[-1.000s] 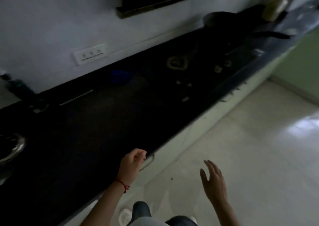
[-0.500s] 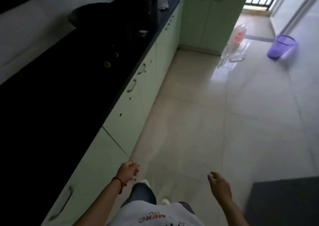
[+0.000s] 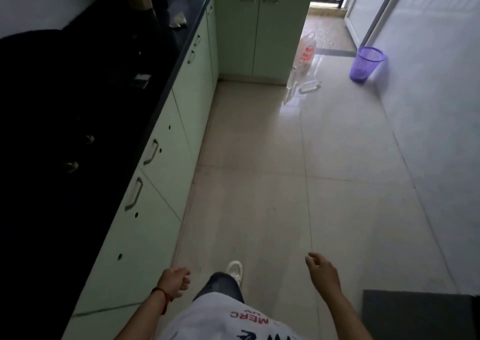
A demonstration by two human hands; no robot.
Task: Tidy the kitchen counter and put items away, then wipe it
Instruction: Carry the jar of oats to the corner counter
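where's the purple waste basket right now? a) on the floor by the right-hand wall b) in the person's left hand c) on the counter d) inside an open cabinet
a: the purple waste basket stands on the floor against the right-hand wall, far from both empty hands.

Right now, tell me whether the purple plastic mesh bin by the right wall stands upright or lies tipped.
Tipped slightly: the purple plastic mesh bin leans toward the white wall, its open mouth angled up-left.

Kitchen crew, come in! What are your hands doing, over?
Left hand loosely curled, empty. Right hand open, empty. Counter to the left, untouched. Floor ahead clear; purple bin by far wall.
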